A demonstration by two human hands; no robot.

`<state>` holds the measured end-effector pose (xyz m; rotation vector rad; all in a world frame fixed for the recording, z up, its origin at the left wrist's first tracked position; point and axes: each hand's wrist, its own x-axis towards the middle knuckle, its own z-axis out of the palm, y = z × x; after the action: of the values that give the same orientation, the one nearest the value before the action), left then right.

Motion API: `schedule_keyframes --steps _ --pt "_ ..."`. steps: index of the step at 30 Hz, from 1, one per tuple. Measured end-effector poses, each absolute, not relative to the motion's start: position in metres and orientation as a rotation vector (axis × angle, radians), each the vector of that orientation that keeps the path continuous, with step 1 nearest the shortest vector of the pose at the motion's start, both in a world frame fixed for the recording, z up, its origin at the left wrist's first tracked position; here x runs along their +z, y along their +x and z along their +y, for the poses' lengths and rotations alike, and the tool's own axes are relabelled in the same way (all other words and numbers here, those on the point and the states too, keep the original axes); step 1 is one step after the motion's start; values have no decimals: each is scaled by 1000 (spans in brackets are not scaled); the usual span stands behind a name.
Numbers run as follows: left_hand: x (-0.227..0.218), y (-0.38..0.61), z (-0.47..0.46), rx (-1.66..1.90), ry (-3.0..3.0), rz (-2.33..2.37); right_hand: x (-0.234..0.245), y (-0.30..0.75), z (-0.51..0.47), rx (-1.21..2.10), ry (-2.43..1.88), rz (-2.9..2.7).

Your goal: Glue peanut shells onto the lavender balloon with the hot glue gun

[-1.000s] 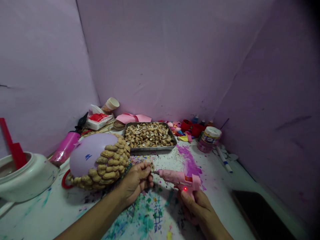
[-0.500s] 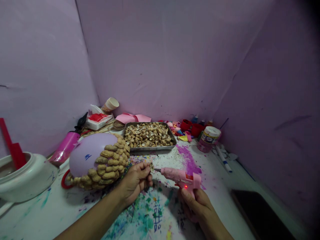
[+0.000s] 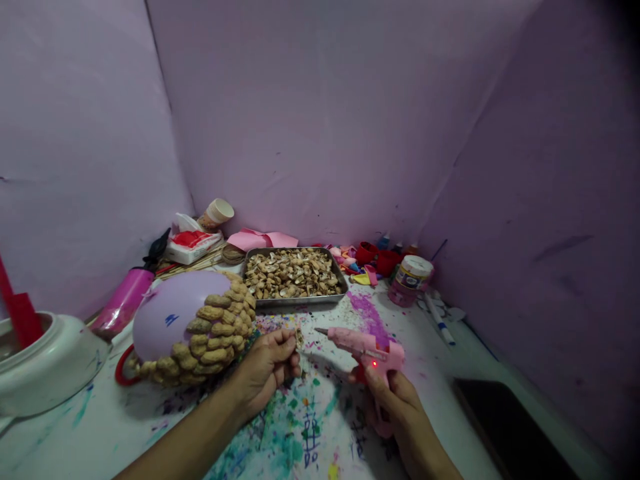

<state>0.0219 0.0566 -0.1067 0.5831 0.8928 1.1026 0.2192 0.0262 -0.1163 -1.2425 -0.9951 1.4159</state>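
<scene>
My left hand (image 3: 273, 367) pinches a peanut shell (image 3: 299, 340) between thumb and fingers, above the paint-stained tabletop. My right hand (image 3: 397, 403) is wrapped round the handle of a pink hot glue gun (image 3: 363, 345) with a red light glowing on its side. The gun's nozzle points left at the shell, a small gap apart from it. Left of my hands lies a purple balloon (image 3: 173, 307), partly covered with rows of peanut shells (image 3: 220, 330), resting in a red ring (image 3: 125, 373). A metal tray (image 3: 300, 301) full of peanut shells stands behind my hands.
At the left are a white pot (image 3: 55, 373) and a pink pump (image 3: 123, 303). Tissues (image 3: 193, 247) and paper cups (image 3: 219, 211) stand at the back. Rightward are a lidded jar (image 3: 411, 280), a marker (image 3: 443, 323) and a dark flat object (image 3: 510, 427). Purple walls enclose the table.
The glue gun's nozzle has drawn back to the right, away from the peanut shell. My left hand still pinches the shell. The whole view has shifted slightly.
</scene>
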Motion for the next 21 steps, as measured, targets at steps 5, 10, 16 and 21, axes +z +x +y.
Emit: schedule_keyframes --steps 5,10,16,21 --pt "-104 23 55 1113 554 903 -108 228 50 1504 -1201 -659" --pt "-109 23 54 1121 550 907 -89 236 73 1746 -1107 -390" --pt "-109 24 54 1114 561 913 -68 238 78 1811 -1035 -347" --pt "-106 24 56 1092 549 943 -61 234 64 1780 -1036 -376"
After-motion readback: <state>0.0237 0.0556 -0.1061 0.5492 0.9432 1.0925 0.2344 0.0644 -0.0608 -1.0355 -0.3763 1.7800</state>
